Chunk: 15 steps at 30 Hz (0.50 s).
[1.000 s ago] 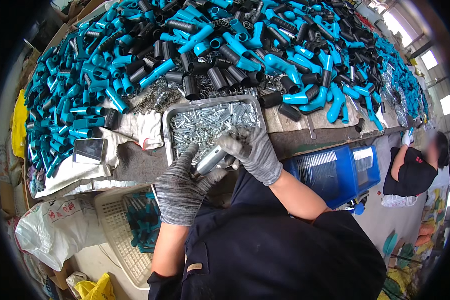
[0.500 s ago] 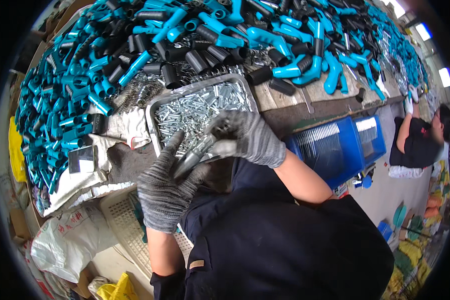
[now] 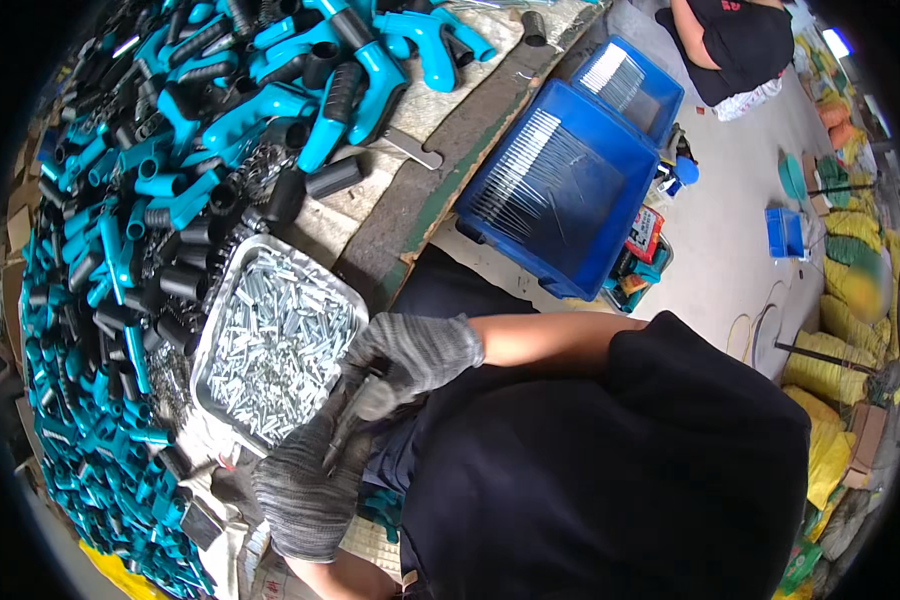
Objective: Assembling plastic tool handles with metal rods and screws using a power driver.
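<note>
Both my hands, in grey knitted gloves, meet at the near right corner of a metal tray (image 3: 199, 385) heaped with small silvery pins (image 3: 280, 345). My left hand (image 3: 308, 492) is closed round a slim dark-grey metal piece (image 3: 339, 437), its kind unclear. Over the upper end of that piece, my right hand (image 3: 408, 358) has its fingers curled in and touching it. The gloves cover much of the piece, and I cannot make out any smaller part in the right fingers.
Teal plastic gun-shaped handles (image 3: 255, 112) and black ribbed sleeves (image 3: 183, 282) pile up beyond and left of the tray. A flat metal strip (image 3: 410, 148) lies near the bench edge. Blue bins (image 3: 610, 190) with thin metal rods stand at right. Another person (image 3: 735, 45) sits far right.
The view has turned, so the tray and bench appear swung round to the left. My hands remain together on the metal piece, which has tilted more upright in the picture.
</note>
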{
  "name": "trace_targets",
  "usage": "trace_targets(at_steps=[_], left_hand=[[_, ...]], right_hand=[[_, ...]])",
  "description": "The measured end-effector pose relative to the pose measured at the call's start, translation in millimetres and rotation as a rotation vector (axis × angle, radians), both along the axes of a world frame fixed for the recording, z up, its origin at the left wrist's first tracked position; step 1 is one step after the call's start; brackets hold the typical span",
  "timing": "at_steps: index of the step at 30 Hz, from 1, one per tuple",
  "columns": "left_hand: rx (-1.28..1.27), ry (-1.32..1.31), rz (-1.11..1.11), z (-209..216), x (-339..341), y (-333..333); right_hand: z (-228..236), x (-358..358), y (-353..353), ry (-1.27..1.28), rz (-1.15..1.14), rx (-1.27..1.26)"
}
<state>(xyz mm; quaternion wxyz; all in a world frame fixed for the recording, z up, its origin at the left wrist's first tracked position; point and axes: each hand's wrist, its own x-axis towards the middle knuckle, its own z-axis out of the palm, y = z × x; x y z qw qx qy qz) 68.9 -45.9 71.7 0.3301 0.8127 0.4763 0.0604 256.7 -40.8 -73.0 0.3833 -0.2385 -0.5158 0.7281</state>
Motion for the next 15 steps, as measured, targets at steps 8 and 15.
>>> trace_targets(at_steps=[8, 15], left_hand=[[-0.009, -0.208, 0.671, -58, -34, 17], [-0.006, -0.554, 0.975, -102, -25, 9]], right_hand=[[-90, 214, 22, -0.564, -0.549, -0.399], [-282, 336, 12, -1.591, -1.041, -0.338]])
